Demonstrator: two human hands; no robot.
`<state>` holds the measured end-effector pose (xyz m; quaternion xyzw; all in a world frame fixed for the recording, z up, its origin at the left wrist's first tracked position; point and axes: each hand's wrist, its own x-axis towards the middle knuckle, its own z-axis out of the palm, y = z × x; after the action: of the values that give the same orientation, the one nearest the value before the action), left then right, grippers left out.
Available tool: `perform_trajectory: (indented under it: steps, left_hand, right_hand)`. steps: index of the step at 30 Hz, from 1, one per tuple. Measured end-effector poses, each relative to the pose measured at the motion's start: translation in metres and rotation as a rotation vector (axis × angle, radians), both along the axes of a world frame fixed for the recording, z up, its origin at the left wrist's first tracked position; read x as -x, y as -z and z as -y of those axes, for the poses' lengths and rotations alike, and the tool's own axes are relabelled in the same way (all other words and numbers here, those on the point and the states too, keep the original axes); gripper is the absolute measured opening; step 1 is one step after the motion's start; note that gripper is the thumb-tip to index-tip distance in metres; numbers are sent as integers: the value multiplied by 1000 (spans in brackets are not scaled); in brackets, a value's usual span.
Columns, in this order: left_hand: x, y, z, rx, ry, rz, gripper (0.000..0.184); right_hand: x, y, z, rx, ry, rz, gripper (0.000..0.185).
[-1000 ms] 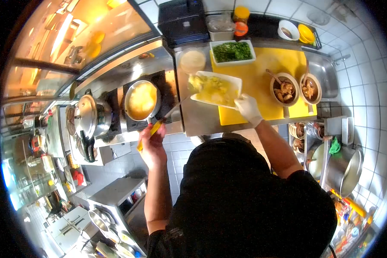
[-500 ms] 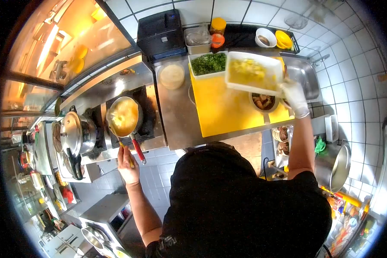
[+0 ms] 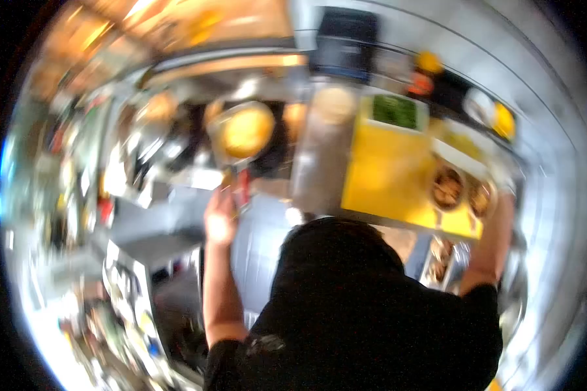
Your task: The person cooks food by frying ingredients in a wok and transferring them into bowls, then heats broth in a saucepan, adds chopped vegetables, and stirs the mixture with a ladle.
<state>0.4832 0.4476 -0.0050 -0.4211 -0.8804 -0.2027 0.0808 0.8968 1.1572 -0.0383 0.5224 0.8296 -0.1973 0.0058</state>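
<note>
Motion blurs the whole view. My left hand (image 3: 221, 214) is closed around the yellow handle of a utensil (image 3: 227, 178), whose far end reaches the pan (image 3: 246, 130) on the stove. The pan holds yellow liquid, and its red handle points toward me beside my left hand. At the right, my gloved right hand (image 3: 501, 174) is at the right end of a white tray (image 3: 460, 159) with yellow pieces inside. That tray is behind two brown bowls (image 3: 447, 189) of food on the yellow board (image 3: 385, 163). My right fingers are smeared.
A white container of chopped greens (image 3: 395, 111) stands at the board's back edge. Left of it is a round pale container (image 3: 333, 105). Behind are a black box (image 3: 346, 40), jars and a yellow bowl (image 3: 504, 120). A blurred pot (image 3: 156, 130) stands left of the pan.
The white tray has moved from the stove side across the board to its right back, with my right hand. My left hand has stayed near the pan. The camera view has swung.
</note>
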Motion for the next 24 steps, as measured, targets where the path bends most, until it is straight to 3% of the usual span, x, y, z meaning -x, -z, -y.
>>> perform_trajectory:
  steps: [1, 3, 4, 6, 7, 8, 9, 13, 16, 21, 24]
  left_hand:
    - [7, 24, 16, 92, 37, -100, 39]
    - [-12, -13, -1, 100, -21, -5, 47]
    - [-13, -21, -7, 11, 14, -159, 53]
    - [-20, -17, -3, 22, -35, -70, 60]
    - [-15, -3, 1, -90, 20, -107, 59]
    - [-20, -14, 3, -23, 35, -76, 56]
    - [-25, -23, 2, -59, 50, -9, 52]
    - [-15, 17, -4, 65, 11, 159, 45]
    - [1, 40, -9, 104, 17, 129, 44]
    - [11, 48, -21, 20, -24, 64, 47]
    - [17, 55, -12, 88, 29, 193, 54]
  right_hand:
    - [5, 10, -15, -23, -66, -23, 42]
    - [18, 29, -38, -11, -114, -94, 42]
    - [24, 39, -52, 1, -114, -133, 42]
    - [47, 52, -61, 44, -91, -190, 43]
    - [58, 57, -59, 71, -81, -208, 43]
    - [66, 58, -57, 85, -71, -225, 43]
    - [68, 56, -54, 91, -48, -237, 43]
    - [77, 42, -40, 125, 1, -280, 44]
    - [72, 32, -32, 147, 14, -314, 45]
    - [68, 18, -20, 234, 0, -423, 46]
    - [63, -12, 28, 345, 15, -552, 47]
